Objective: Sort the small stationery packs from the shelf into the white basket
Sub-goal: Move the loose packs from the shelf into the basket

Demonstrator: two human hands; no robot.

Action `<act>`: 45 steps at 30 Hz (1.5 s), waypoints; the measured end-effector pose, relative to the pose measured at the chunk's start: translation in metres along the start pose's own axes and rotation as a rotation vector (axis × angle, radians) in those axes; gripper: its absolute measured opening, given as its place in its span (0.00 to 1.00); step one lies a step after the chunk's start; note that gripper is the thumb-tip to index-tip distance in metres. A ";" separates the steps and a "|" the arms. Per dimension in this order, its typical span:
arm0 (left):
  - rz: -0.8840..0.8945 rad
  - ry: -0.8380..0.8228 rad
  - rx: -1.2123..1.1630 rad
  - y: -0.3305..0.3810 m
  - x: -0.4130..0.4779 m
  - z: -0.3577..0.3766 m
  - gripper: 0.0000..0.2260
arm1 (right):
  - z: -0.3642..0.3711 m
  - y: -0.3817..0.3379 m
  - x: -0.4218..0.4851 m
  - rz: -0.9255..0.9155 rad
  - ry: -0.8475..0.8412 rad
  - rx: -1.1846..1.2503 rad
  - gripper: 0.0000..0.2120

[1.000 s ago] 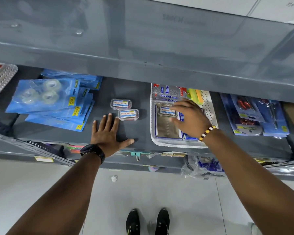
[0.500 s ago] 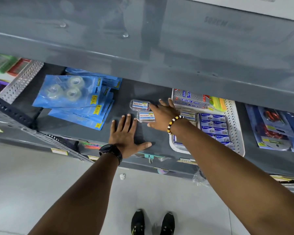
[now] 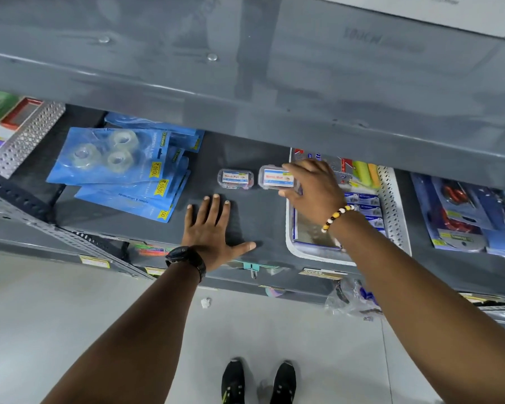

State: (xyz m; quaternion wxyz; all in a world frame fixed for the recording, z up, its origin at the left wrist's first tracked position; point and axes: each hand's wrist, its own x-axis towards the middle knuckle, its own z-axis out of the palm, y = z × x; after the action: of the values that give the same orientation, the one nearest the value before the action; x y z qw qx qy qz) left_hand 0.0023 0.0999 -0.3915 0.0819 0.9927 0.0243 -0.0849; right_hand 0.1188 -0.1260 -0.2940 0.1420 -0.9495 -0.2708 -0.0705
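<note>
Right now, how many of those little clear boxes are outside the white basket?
2. One clear box lies on the grey shelf; the other clear box is gripped by the right hand. More may hide behind the arm.

My shelf [image 3: 245, 220] is dark grey. The tape packs [image 3: 120, 158] are blue with yellow price tags. The basket [image 3: 391, 199] is white, dotted with holes. My bracelet [image 3: 336, 216] has yellow, white and black beads.

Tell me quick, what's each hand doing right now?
Left hand: open, flat on the shelf, holding nothing.
Right hand: fingers closed on a small clear pack.
</note>
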 end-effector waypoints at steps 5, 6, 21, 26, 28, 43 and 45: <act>0.003 0.008 -0.006 0.001 0.000 0.000 0.55 | -0.022 0.043 -0.031 0.111 -0.032 0.044 0.27; 0.005 0.011 -0.008 0.001 0.000 0.000 0.55 | -0.024 0.050 -0.038 0.140 -0.064 0.045 0.27; 0.001 0.039 -0.003 0.000 0.000 0.003 0.55 | -0.001 0.046 -0.060 0.214 -0.246 -0.116 0.37; 0.002 0.018 0.008 0.000 0.000 0.001 0.55 | 0.002 0.015 -0.033 0.151 -0.064 0.065 0.29; -0.002 0.019 0.010 0.000 0.000 0.002 0.55 | 0.009 -0.001 -0.016 0.132 -0.057 0.108 0.28; 0.014 0.033 0.020 0.000 0.000 0.002 0.55 | 0.075 -0.059 0.078 -0.096 -0.355 -0.084 0.23; 0.010 0.033 0.019 0.000 0.000 0.003 0.54 | 0.078 -0.060 0.080 -0.085 -0.343 -0.073 0.19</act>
State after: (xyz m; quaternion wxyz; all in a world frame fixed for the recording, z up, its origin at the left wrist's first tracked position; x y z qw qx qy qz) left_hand 0.0023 0.0995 -0.3945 0.0727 0.9948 0.0198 -0.0681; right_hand 0.1580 -0.0136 -0.3371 0.0561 -0.9399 -0.3281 0.0766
